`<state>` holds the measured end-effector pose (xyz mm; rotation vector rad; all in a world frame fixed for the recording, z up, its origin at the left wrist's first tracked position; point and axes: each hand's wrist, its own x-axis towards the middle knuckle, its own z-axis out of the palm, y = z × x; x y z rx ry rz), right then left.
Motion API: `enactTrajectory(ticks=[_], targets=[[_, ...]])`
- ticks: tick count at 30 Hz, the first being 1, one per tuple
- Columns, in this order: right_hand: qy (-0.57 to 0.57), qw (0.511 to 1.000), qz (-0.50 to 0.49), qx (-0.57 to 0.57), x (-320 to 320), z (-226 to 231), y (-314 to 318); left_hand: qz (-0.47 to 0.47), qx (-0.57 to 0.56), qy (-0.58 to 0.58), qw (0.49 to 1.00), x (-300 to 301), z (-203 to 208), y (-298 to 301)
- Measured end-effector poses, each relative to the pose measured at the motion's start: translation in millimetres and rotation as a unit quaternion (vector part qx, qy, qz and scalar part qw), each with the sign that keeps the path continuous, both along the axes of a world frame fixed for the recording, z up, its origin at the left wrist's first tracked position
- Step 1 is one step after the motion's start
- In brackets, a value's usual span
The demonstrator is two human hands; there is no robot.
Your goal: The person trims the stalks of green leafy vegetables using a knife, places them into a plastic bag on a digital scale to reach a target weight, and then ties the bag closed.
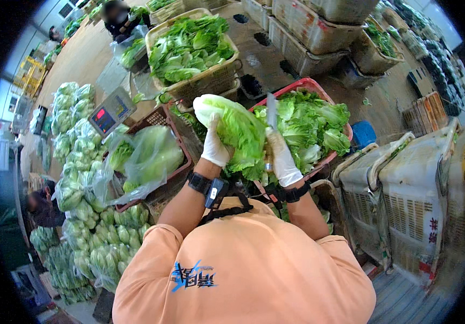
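Note:
My left hand (216,147), in a white glove, is closed round the side of a long green head of lettuce (235,127). Its pale stem end points up and to the left, while the leafy end hangs toward my body. My right hand (282,156), also gloved, grips a knife (271,112) with the blade pointing up and away, just right of the lettuce. Part of the knife's handle is hidden by my fingers. Beyond and below the right hand stands a red crate (319,83) heaped with loose green leaves (310,124).
To the left, a dark red crate (185,143) holds lettuce in a clear plastic bag (159,154), near a digital scale (112,112). Bagged vegetables (75,156) are piled farther left. A yellowish basket (205,83) of leaves stands ahead; large white crates (410,189) line the right.

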<state>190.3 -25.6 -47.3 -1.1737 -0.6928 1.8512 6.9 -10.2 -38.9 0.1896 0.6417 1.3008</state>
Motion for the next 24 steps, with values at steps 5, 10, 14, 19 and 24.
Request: enactTrajectory(ticks=[5, 10, 14, 19, 24], targets=[[0.203, 0.974, -0.025, -0.103, 10, -5, -1, -0.059, 0.101, -0.088, 0.989, -9, 6, -7], [0.43, 0.871, 0.189, -0.143, 15, 13, -23, -0.13, 0.243, -0.115, 0.954, 6, 19, -17], [0.287, 0.951, 0.097, -0.07, 8, 9, -33, -0.152, 0.221, -0.116, 0.956, 12, 18, -18], [-0.124, 0.983, -0.104, 0.082, 29, -31, -21, -0.198, 0.025, -0.055, 0.978, 13, 1, -2], [-0.029, 0.946, -0.32, 0.046, 65, -53, -25, -0.134, -0.089, -0.008, 0.987, 32, -16, 17]])
